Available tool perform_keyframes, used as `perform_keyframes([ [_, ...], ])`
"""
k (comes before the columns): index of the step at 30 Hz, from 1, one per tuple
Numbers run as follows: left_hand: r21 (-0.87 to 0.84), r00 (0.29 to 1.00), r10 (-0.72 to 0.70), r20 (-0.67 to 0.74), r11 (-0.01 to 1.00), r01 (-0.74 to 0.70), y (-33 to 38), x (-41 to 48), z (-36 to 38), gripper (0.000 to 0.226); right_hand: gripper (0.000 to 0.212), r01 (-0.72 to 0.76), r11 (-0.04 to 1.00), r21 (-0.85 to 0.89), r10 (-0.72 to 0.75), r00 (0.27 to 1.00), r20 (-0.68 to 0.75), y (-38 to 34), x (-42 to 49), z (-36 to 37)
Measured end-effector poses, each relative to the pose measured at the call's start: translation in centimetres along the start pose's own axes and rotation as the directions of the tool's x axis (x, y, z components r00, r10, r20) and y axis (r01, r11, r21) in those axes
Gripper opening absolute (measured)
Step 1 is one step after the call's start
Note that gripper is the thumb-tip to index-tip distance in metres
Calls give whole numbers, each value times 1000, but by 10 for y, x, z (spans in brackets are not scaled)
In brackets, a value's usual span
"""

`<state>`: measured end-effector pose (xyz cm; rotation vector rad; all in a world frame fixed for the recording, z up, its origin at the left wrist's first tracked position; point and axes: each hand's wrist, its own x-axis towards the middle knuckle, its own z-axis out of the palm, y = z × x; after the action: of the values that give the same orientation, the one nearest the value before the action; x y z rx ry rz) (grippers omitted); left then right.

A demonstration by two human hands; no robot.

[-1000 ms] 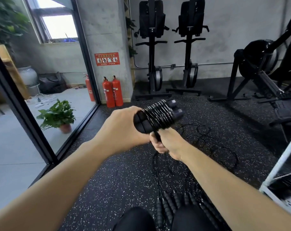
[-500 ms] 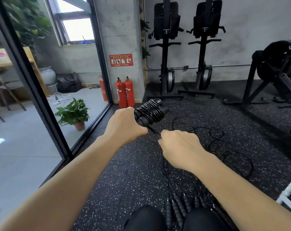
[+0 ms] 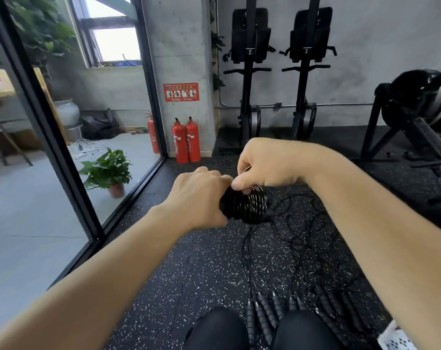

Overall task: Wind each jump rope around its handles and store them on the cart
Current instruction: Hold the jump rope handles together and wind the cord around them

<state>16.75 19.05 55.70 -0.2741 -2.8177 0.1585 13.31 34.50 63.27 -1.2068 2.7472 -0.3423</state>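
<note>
Location: gym area with a black speckled rubber floor [image 3: 189, 261], concrete walls and a black-framed glass partition [image 3: 50, 137] running from 7 to 11 o'clock.

1. Left hand [image 3: 199, 198]: fingers curled round the near end of the jump rope [image 3: 247, 204], gripping both black handles together. The bundle sits at frame centre, held clear of the floor.
2. Right hand [image 3: 267, 165]: positioned at 1 o'clock of the left hand, directly above the bundle. Thumb and fingertips pinch the rope against the top of the glossy coils wound round the handles.
3. Loose cord [image 3: 302, 223]: trails from the bundle toward 4 o'clock and lies in tangled loops on the floor.
4. Spare handles [image 3: 265, 314]: a row of ribbed black handles lies on the floor at 5 to 6 o'clock, between and beside the person's knees [image 3: 219, 329].
5. White perforated corner [image 3: 396, 337]: visible at the frame edge at 5 o'clock; what it belongs to cannot be told.
6. Potted plant [image 3: 108, 168]: at 9 o'clock, behind the glass.
7. Two red fire extinguishers [image 3: 186, 140]: at 11 o'clock, against the concrete pillar.
8. Two upright black exercise machines [image 3: 249, 72]: at 12 to 1 o'clock along the far wall.
</note>
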Motion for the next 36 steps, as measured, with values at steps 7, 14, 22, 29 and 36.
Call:
perform_keyframes([
  [7, -189, 978, 200, 65, 964, -185, -1, -12, -16, 28, 21, 30, 875, 482, -115, 982, 148, 36, 17, 4],
  [14, -531, 978, 190, 84, 839, -117, -3, -22, -28, 50, 26, 15, 712, 702, -203, 961, 186, 60, 22, 19],
  [22, -889, 975, 215, 57, 455, -48, -2, -24, -22, 79, 37, -15, 481, 876, -257, 953, 158, 82, 33, 54],
  [29, -1000, 988, 155, -13, 10, -15, 4, -14, 1, 44, 35, -68, 125, 990, -198, 976, 92, 79, 34, 117],
  [36, -870, 936, -65, 346, -397, 294, -5, -4, 17, 49, 44, -52, -22, 998, 48, 997, 53, 67, 29, 127],
])
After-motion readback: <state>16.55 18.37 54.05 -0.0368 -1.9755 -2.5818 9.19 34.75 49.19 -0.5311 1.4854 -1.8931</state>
